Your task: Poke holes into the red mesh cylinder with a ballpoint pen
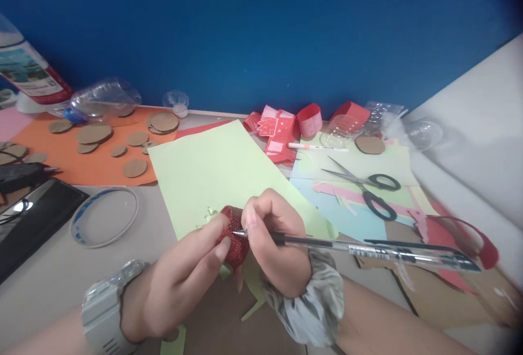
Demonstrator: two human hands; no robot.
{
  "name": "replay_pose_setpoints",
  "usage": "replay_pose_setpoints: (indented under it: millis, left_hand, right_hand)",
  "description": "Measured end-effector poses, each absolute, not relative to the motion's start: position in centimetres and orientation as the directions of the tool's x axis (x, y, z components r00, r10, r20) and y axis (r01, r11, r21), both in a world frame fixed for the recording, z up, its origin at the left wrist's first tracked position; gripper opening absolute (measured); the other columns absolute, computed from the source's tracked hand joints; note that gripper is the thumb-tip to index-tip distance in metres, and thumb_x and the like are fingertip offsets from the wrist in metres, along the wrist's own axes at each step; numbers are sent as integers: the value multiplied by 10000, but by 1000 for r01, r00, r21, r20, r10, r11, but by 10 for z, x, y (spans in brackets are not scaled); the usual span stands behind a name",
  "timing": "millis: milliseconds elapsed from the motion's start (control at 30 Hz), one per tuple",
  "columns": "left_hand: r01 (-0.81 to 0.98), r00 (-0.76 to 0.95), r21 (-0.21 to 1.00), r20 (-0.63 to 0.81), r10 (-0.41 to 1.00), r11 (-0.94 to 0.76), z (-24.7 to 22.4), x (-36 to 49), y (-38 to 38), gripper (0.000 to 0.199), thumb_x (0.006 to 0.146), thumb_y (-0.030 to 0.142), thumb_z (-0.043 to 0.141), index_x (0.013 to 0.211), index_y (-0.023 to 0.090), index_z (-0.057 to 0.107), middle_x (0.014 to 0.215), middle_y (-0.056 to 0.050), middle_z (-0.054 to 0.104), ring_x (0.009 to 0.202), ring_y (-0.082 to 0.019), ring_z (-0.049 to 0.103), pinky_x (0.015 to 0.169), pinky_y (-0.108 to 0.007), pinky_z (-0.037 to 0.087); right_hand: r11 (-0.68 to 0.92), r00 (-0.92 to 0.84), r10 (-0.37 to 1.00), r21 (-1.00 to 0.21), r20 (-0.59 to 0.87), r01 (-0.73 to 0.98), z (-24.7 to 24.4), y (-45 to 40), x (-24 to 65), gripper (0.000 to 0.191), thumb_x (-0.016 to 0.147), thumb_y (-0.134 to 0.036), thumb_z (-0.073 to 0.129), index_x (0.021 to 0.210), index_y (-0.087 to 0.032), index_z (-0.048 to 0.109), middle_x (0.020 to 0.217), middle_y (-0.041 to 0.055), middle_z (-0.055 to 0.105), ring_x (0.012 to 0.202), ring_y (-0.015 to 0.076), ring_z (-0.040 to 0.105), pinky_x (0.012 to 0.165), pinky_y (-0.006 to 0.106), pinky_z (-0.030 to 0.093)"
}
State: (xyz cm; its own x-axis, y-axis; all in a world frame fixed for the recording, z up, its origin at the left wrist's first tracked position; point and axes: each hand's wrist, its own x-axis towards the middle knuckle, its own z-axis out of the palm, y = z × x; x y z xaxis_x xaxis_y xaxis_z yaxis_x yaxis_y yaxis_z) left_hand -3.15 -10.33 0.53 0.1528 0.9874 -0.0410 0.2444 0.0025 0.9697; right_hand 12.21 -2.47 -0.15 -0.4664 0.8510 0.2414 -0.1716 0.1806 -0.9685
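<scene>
My left hand point(183, 273), with a grey watch point(107, 306) on its wrist, pinches a small red curled piece point(237, 249) with a dark woven-looking pattern. My right hand point(280, 240) grips a clear ballpoint pen point(335, 243), its metal tip at the red piece; whether it touches I cannot tell. The pen's body points off to the right, past a grey scrunchie point(314, 306) on my right wrist. Behind both hands lies a pale green paper sheet point(212, 164). Thin green paper scraps point(255, 308) sit below and beside the red piece.
Black-handled scissors point(368, 186) lie open on coloured papers at right. Several cardboard discs point(134, 168) rest on orange paper point(93, 164) at left, near a plastic bottle point(102, 96), a tape ring point(105, 217) and a glue gun point(24, 175). Red paper pieces point(280, 132) stand by the blue wall point(261, 34).
</scene>
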Motion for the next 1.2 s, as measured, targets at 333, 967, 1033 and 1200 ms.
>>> replay_pose_setpoints:
  millis: [333,967,1033,1200]
  left_hand:
    - [298,148,954,-82,985,35,4,-32,-105,263,1106,319,347,904,235,492,827,15,517,762,-172,495,745,-265,444]
    - [279,113,960,-50,992,16,2,-30,-105,226,1088,285,380,918,245,523,802,24,533,729,-166,512,711,-247,471]
    - [270,131,963,-35,991,-2,2,-31,-104,247,1092,305,374,896,239,509,805,15,543,730,-169,515,702,-250,481]
    - [269,125,963,-12,992,-23,2,-31,-103,263,1096,322,374,884,238,504,789,16,542,718,-165,517,677,-248,485]
  right_hand:
    - [161,-512,840,-984,178,-78,-4,-25,125,273,982,-247,562,740,-242,435,557,-71,455,470,91,410,454,228,335]
    - [149,-499,848,-984,180,-101,-4,-25,125,274,976,-210,558,736,-233,427,594,-71,418,511,86,371,478,224,318]
    - [150,-507,844,-984,176,-92,-4,-25,125,275,973,-205,563,734,-232,428,589,-73,419,509,85,364,476,224,309]
    - [170,-494,849,-982,187,-79,-1,-24,123,284,964,-194,559,719,-230,418,584,-74,398,511,83,347,479,227,294]
